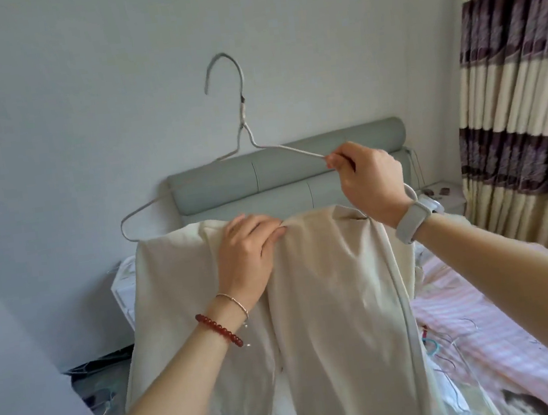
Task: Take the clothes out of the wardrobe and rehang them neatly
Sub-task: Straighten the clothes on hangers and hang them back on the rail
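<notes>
Gripping one wire hanger point(242, 126), the right hand point(371, 180) lifts it; left hand point(248, 251) pinches one cream garment point(327, 287).

Cream garment point(331, 290), white wire hanger point(243, 114), pink-striped bedsheet point(508, 327), cream-and-purple banded curtain point(518, 74)

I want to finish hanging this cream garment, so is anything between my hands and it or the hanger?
Nothing visible. The left hand already pinches the cream garment at its top fold, and the right hand grips the wire hanger on its right arm.
</notes>
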`<state>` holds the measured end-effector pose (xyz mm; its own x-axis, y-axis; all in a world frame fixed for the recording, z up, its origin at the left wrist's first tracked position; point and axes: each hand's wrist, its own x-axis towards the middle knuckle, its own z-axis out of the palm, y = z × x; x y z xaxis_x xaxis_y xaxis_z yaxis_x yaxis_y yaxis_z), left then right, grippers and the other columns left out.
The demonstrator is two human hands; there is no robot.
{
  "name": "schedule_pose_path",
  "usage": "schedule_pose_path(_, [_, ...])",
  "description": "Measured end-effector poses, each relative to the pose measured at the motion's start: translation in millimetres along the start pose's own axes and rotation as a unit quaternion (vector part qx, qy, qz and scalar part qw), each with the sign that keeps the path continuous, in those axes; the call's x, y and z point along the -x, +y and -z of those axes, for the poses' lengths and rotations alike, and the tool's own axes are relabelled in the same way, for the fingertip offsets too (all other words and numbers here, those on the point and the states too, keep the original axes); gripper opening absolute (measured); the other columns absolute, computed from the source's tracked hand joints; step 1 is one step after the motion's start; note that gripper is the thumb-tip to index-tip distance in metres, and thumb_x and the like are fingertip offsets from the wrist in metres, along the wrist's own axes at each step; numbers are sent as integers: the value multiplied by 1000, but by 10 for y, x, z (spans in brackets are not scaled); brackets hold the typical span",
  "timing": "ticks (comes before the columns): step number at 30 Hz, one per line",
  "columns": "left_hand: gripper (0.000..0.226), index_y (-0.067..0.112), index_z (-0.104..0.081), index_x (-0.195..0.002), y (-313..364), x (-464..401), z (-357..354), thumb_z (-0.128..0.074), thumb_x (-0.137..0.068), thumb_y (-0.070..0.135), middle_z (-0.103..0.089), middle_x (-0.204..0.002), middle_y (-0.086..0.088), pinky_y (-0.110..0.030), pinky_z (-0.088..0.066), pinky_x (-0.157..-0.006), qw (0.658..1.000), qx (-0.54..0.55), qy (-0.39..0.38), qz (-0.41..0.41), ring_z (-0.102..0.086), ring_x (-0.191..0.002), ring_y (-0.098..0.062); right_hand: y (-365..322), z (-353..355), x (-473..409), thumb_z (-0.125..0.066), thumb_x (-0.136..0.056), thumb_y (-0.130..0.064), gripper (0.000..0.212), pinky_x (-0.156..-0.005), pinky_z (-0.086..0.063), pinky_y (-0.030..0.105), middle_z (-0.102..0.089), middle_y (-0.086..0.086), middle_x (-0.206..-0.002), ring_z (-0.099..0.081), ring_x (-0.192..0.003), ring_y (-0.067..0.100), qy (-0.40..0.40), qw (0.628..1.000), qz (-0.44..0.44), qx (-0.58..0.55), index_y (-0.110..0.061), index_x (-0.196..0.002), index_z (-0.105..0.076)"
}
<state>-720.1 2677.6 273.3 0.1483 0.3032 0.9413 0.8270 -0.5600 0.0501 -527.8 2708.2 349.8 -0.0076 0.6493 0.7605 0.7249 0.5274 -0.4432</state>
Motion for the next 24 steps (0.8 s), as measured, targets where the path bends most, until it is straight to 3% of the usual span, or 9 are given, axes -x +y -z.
schedule_pose_path(3, [20, 20, -61, -91, 383, 198, 183, -45, -93, 31, -55, -79, 5, -20, -37, -61, 997, 55, -46, 26, -50, -66, -11, 164, 19, 334, -42, -94, -24, 22, -68, -38, 35, -68, 7, -88, -56, -86, 36, -50, 998, -31, 36, -18, -92, -64])
schedule_pose_path(7, [15, 27, -53, -92, 641, 537, 462, -43, -93, 37, -49, -85, 7, -14, -35, -58, 984, 102, -128, 73, -48, -65, -7, 273, -92, 778, -44, -94, -25, 22, -68, -38, 35, -68, 10, -92, -56, -89, 38, -101, 991, -67, 48, -20, -93, -65])
schedule_pose_path(10, [29, 27, -65, -89, 684, 920, 698, -43, -86, 45, -58, -84, 10, -27, -47, -71, 944, 108, -291, 115, -55, -76, -9, 177, -148, 1039, -45, -94, -23, 22, -65, -38, 36, -68, 12, -84, -56, -83, 39, -104, 993, -49, 14, -15, -91, -66])
schedule_pose_path(13, [56, 18, -73, -98, 679, 1335, 935, -35, -79, 55, -63, -108, -3, -33, -40, -97, 882, 64, -446, 136, -55, -107, -20, -14, -209, 1302, -40, -89, -33, 32, -61, -36, 33, -69, 10, -81, -59, -79, 36, -93, 996, 1, -9, -14, -87, -66])
schedule_pose_path(15, [53, 15, -74, -95, 694, 1514, 1118, -37, -80, 50, -63, -112, -9, -39, -37, -102, 887, 48, -434, 152, -52, -116, -25, -163, -224, 1465, -37, -85, -36, 38, -58, -31, 29, -69, 11, -76, -60, -74, 35, -77, 996, 44, -12, -12, -82, -66])
schedule_pose_path(17, [44, 14, -74, -93, 711, 1586, 1332, -41, -83, 42, -63, -111, -8, -39, -41, -99, 913, 21, -369, 174, -55, -110, -27, -301, -176, 1607, -33, -83, -41, 45, -57, -28, 26, -67, 10, -69, -60, -65, 32, -58, 995, 81, -19, -10, -78, -66])
schedule_pose_path(19, [43, 16, -69, -107, 728, 1626, 1540, -39, -85, 38, -59, -118, -8, -40, -40, -98, 933, -50, -313, 169, -54, -110, -28, -438, -73, 1725, -29, -80, -43, 49, -56, -28, 26, -64, 8, -65, -58, -60, 31, -60, 992, 105, -26, -9, -78, -64])
schedule_pose_path(22, [63, 28, -36, -140, 780, 1677, 1798, -15, -86, 52, -34, -145, -6, -54, -17, -108, 890, -179, -378, 181, -26, -136, -31, -614, 99, 1858, -32, -82, -41, 45, -56, -27, 25, -61, 5, -61, -57, -56, 32, -52, 991, 122, -32, -9, -77, -63])
schedule_pose_path(24, [68, 33, -24, -143, 828, 1774, 1904, -1, -83, 56, -36, -144, -1, -53, -10, -109, 858, -217, -423, 194, -22, -138, -25, -730, 234, 1946, -35, -83, -39, 40, -57, -28, 25, -61, 4, -62, -57, -55, 32, -41, 990, 131, -35, -10, -77, -62])
